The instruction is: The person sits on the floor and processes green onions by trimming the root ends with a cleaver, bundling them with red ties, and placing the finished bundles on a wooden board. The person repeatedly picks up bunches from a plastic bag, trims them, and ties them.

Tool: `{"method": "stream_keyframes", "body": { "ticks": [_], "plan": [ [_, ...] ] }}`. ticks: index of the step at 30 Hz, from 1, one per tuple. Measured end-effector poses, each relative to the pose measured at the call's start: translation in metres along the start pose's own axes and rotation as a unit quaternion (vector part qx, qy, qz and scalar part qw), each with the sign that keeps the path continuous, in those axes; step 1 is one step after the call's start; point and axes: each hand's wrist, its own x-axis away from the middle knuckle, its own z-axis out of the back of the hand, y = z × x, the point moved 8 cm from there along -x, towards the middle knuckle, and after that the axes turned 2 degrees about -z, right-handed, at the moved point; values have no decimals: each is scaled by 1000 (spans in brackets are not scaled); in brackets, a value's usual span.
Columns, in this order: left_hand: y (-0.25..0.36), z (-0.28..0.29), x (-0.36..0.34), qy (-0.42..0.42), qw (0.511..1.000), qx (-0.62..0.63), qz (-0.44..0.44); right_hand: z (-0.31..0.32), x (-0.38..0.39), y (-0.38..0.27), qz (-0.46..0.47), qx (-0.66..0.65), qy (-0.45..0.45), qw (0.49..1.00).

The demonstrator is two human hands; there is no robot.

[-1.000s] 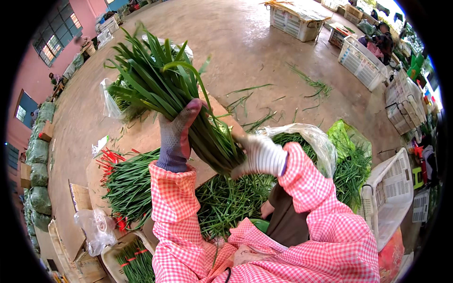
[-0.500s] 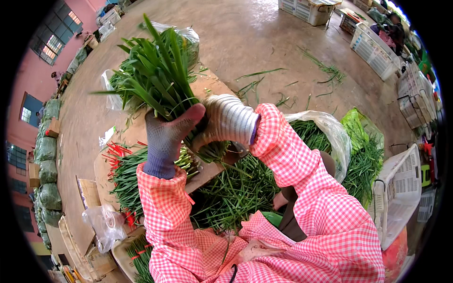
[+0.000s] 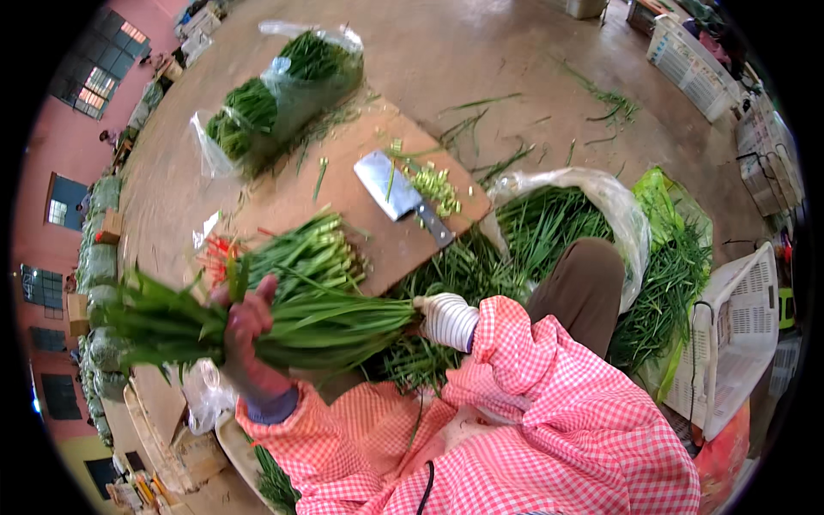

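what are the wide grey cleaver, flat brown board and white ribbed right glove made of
Wide grey cleaver: shiny metal blade, probably steel, by its reflection; dark handle, too small to tell wood from plastic. Flat brown board: matte, perhaps wood or fibreboard, from its even face. White ribbed glove on the right hand: likely knit fabric, by its bands; fibre unclear.

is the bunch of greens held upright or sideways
Sideways: the bunch runs across the view, leaves spreading past the left hand, stems narrowing toward the right hand.

Pink-and-white checked sleeves [image 3: 558,360], green bunch [image 3: 330,330]
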Motion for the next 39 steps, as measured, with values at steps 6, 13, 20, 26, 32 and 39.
{"method": "stream_keyframes", "body": {
  "ticks": [6,13,20,26,32,39],
  "plan": [
    [51,135,151,254,958,-46,124,-118,2,60,2,22,-239,971],
    [87,167,305,331,873,-152,325,-62,21,-3,-13,-120,-85,989],
    [71,123,298,365,899,42,237,-149,16,-22,73,-247,-174,951],
    [46,149,293,339,896,59,282,-90,22,36,-67,-409,-154,897],
    [51,136,273,277,922,-18,269,-69,32,-56,56,-101,-193,974],
    [50,108,260,242,926,-56,286,-139,15,-81,105,-161,-233,953]
  ]
}}
